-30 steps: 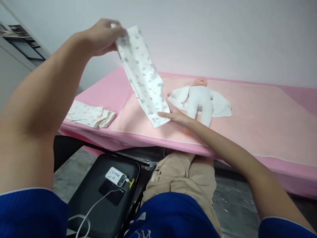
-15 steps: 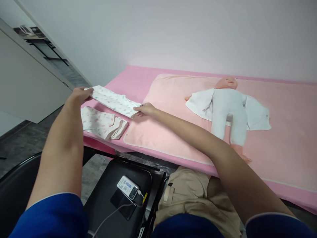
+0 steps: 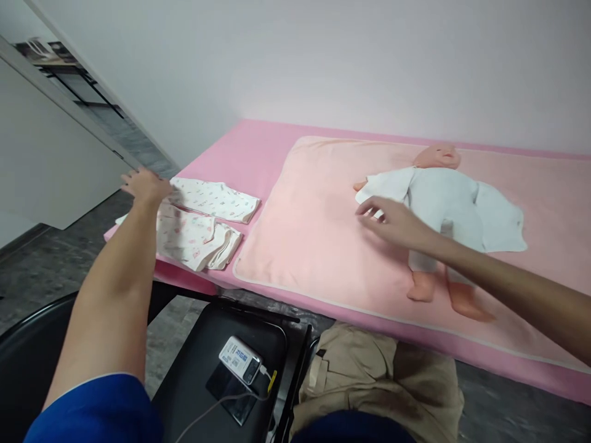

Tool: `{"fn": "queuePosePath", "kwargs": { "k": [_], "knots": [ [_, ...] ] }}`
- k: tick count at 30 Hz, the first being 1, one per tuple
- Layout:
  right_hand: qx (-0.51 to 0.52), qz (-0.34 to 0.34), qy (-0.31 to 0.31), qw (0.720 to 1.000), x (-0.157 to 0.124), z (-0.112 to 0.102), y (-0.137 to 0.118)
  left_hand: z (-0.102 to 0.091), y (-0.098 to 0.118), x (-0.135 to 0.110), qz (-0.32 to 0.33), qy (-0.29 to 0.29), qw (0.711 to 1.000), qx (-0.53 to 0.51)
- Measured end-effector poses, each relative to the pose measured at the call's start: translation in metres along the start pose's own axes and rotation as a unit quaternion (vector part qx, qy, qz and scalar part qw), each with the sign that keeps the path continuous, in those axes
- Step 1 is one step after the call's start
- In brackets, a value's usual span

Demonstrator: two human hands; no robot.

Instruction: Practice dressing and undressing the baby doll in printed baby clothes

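A printed white baby garment (image 3: 216, 200) lies flat on the pink bed sheet (image 3: 240, 154), beside a folded printed cloth (image 3: 194, 237). My left hand (image 3: 145, 184) hovers at the garment's left end with its fingers spread and nothing in it. My right hand (image 3: 392, 220) is open in the air over the light pink blanket (image 3: 318, 234), close to the left sleeve of a baby doll (image 3: 443, 200). The doll lies on its back in a white top that is open at both sides.
A black chair seat (image 3: 207, 363) stands in front of the bed, with a phone-like device (image 3: 240, 359) and a white cable on it. My tan trousers (image 3: 378, 381) show below. A doorway (image 3: 60, 123) is at the left, and a white wall runs behind the bed.
Both hands held the printed garment, lowered it to the sheet and let it go. My right hand has moved right toward the doll. The camera view has turned slightly.
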State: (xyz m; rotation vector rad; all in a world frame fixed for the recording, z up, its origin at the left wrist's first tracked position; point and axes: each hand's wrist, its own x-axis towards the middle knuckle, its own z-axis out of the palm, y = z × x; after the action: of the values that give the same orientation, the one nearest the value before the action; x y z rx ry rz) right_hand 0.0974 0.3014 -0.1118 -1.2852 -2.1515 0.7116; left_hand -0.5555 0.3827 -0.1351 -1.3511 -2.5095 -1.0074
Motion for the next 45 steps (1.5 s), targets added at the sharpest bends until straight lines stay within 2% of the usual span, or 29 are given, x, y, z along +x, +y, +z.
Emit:
{"fn": "queuePosePath", "kwargs": {
  "k": [2, 5, 8, 11, 13, 15, 17, 19, 22, 27, 29, 32, 35, 41, 45],
  "knots": [
    [-0.152, -0.025, 0.081, 0.985, 0.006, -0.041, 0.033, 0.018, 0.05, -0.005, 0.003, 0.009, 1.0, 0.03],
    [-0.282, 0.015, 0.139, 0.949, 0.032, -0.077, 0.074, 0.055, 0.161, -0.042, 0.169, -0.067, 0.982, -0.058],
    [-0.332, 0.113, 0.126, 0.928, 0.056, -0.084, 0.101, 0.095, 0.286, -0.121, 0.331, -0.15, 0.921, -0.136],
    [-0.345, 0.158, 0.103, 0.919, 0.066, -0.079, 0.115, 0.129, 0.392, -0.217, 0.43, -0.217, 0.867, -0.128],
    [-0.343, 0.154, 0.105, 0.921, 0.065, -0.076, 0.121, 0.149, 0.442, -0.273, 0.444, -0.25, 0.854, -0.109],
    [-0.341, 0.144, 0.106, 0.923, 0.061, -0.076, 0.126, 0.165, 0.474, -0.313, 0.435, -0.26, 0.858, -0.081],
    [-0.336, 0.133, 0.106, 0.926, 0.058, -0.078, 0.13, 0.179, 0.488, -0.337, 0.416, -0.246, 0.873, -0.065],
    [-0.323, 0.126, 0.107, 0.932, 0.057, -0.08, 0.134, 0.191, 0.49, -0.346, 0.401, -0.219, 0.887, -0.066],
    [-0.306, 0.134, 0.105, 0.937, 0.063, -0.082, 0.135, 0.204, 0.483, -0.346, 0.401, -0.191, 0.893, -0.075],
    [-0.33, 0.183, 0.114, 0.919, 0.085, -0.074, 0.131, 0.215, 0.475, -0.338, 0.393, -0.191, 0.896, -0.081],
    [-0.334, 0.176, 0.131, 0.917, 0.089, -0.072, 0.132, 0.215, 0.475, -0.337, 0.395, -0.19, 0.895, -0.081],
    [-0.297, 0.15, 0.165, 0.929, 0.085, -0.076, 0.139, 0.212, 0.475, -0.336, 0.392, -0.189, 0.895, -0.093],
    [-0.231, 0.14, 0.204, 0.941, 0.071, -0.092, 0.153, 0.211, 0.473, -0.336, 0.371, -0.195, 0.899, -0.128],
    [-0.09, 0.138, 0.306, 0.937, 0.039, -0.14, 0.195, 0.22, 0.469, -0.33, 0.281, -0.219, 0.918, -0.171],
    [-0.012, 0.124, 0.334, 0.934, 0.024, -0.159, 0.215, 0.224, 0.471, -0.33, 0.296, -0.224, 0.912, -0.173]
  ]
}}
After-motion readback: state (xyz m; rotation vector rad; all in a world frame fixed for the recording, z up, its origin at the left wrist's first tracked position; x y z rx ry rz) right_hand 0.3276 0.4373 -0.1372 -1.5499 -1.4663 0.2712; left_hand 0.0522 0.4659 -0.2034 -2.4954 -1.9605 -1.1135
